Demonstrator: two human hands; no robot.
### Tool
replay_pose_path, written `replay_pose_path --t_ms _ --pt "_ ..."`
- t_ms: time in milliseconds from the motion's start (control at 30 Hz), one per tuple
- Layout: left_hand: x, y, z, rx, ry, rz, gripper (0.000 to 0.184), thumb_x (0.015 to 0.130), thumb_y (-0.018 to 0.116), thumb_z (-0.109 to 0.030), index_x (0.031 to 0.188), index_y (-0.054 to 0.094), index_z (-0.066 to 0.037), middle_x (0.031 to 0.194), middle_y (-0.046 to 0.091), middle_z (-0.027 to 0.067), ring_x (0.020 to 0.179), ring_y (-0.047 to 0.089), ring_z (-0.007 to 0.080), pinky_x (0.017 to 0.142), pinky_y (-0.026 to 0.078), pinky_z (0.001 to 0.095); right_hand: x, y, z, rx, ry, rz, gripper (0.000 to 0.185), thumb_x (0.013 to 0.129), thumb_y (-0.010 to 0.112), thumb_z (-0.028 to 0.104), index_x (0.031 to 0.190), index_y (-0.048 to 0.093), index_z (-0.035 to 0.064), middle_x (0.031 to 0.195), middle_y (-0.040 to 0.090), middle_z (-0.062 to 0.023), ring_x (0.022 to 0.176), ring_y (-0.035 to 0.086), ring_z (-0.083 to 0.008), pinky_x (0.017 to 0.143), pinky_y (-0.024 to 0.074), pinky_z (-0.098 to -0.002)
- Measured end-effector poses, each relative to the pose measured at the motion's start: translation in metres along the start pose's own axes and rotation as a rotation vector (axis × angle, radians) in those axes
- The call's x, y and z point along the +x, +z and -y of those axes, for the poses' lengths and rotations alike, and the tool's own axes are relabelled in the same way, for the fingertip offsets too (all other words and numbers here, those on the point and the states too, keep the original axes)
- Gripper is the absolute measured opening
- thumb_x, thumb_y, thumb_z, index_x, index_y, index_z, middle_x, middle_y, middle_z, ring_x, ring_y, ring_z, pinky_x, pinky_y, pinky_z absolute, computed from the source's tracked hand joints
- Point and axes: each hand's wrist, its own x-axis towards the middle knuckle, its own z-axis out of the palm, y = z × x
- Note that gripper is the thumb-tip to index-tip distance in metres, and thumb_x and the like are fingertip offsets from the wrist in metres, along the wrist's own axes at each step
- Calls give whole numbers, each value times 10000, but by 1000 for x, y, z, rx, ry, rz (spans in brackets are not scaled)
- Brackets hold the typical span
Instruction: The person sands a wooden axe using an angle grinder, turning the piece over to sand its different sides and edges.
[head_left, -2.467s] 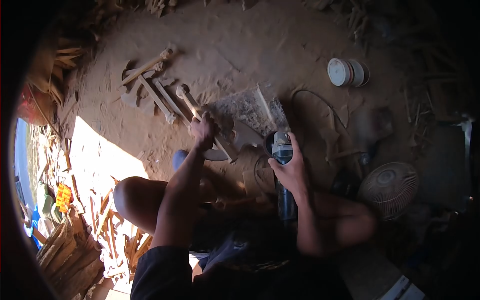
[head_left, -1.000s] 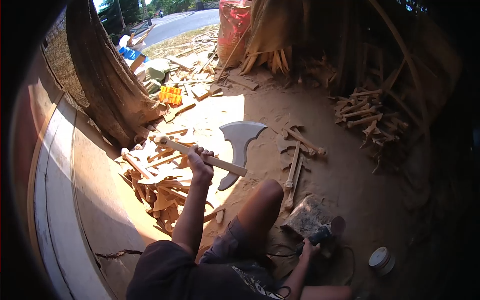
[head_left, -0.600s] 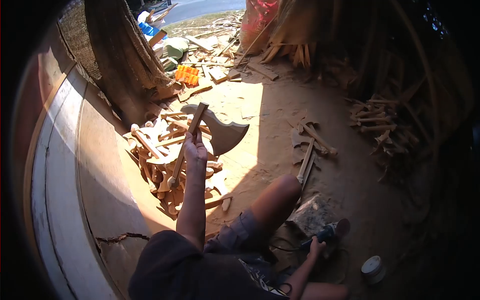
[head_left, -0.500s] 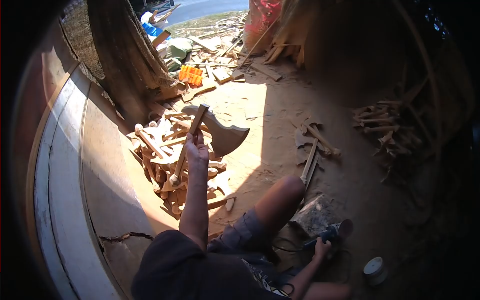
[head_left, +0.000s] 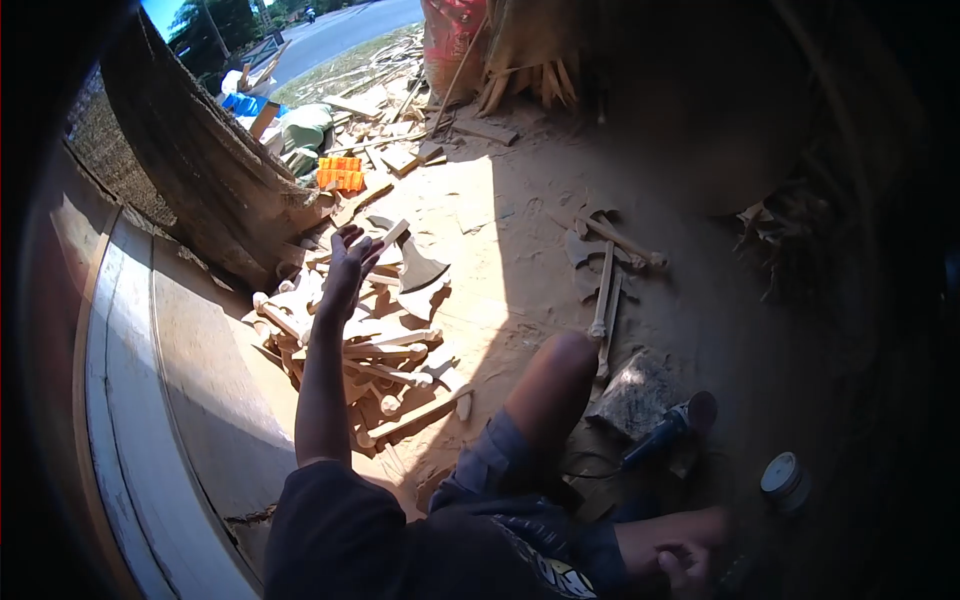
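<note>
My left hand (head_left: 350, 262) is raised over the heap of wooden axe-shaped pieces (head_left: 385, 350), fingers apart and holding nothing. Just right of its fingers, a wooden axe (head_left: 420, 268) with a broad curved blade lies on the heap. Low in the view, my right hand (head_left: 684, 566) rests by my bent leg, its fingers loosely curled; shade hides whether anything is in them. The angle grinder (head_left: 665, 435) with its round disc lies on the ground beside a pale rough block (head_left: 635, 393), apart from both hands.
More wooden axes (head_left: 606, 290) lie on the sandy ground beyond my knee. A white round tub (head_left: 783, 475) stands at the right. An orange object (head_left: 340, 173) and wood scraps lie farther off, near a red sack (head_left: 452, 50). A wooden board (head_left: 200, 350) runs along the left.
My left hand has let go of the axe, which now lies on the heap. My right hand has left the grinder and moved back toward my leg. The view has shifted.
</note>
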Motion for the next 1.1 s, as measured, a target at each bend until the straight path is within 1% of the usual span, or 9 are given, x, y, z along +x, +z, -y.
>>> replay_pose_path --t_ms 67,133,167,233,267,300,333,533,1100 --pt "-28 17 -48 411 -326 597 430 1088 602 -298 1382 507 1 1332 634 170 1222 690 262 1033 581 415 -44 34 72 -69 289 107 186 1036 676 184 1020 702 0 848 735 -77 746 696 -152 686 569 -291" --pt "-58 39 -51 819 -815 1183 353 1093 600 -292 1309 587 -13 1218 702 117 1147 723 237 968 583 405 -57 44 57 -225 555 310 207 996 746 245 1007 732 39 812 703 -60 654 669 -158 558 542 -330" --pt "-77 22 3 943 -891 1480 400 1087 599 -332 1311 595 -1 1215 746 138 1066 767 259 898 634 415 -59 52 45 -300 674 421 221 976 780 275 1001 747 58 794 687 -51 608 656 -161 494 528 -350" --pt "-161 28 33 1257 -801 2050 398 1083 571 -339 1203 658 31 1132 763 165 1013 772 231 882 617 392 -58 80 -43 -451 341 658 205 885 696 146 997 801 10 956 792 -198 870 750 -270 804 581 -423" --pt "-200 13 45 1136 -535 2174 426 1080 567 -375 1182 686 21 1077 768 147 944 768 250 849 598 408 -45 91 -58 -485 292 685 206 886 697 148 998 800 10 958 791 -198 872 749 -271 806 581 -423" --pt "-230 -25 77 679 -455 2039 460 1075 564 -435 1214 682 -13 1040 765 119 893 758 260 818 583 425 -23 99 -62 -500 300 674 207 887 697 150 999 800 10 959 791 -199 875 749 -273 808 581 -424" --pt "-262 -13 47 488 -327 1821 362 1044 591 -407 1189 686 -89 997 761 120 904 759 308 801 580 445 -3 102 -59 -511 331 649 208 888 698 152 1001 799 10 961 790 -199 877 749 -274 811 581 -424" --pt "-282 13 66 1052 -268 1584 347 1036 596 -396 1193 684 -99 991 758 124 904 757 318 799 579 448 57 105 -53 -538 347 563 215 895 700 166 1008 795 9 969 788 -201 892 748 -283 824 580 -428" --pt "-309 8 61 1273 -226 1434 312 1012 608 -363 1202 681 -127 975 751 136 907 751 346 794 577 459 84 96 -76 -514 238 432 240 915 706 204 1028 783 7 994 781 -208 933 744 -308 863 579 -438"
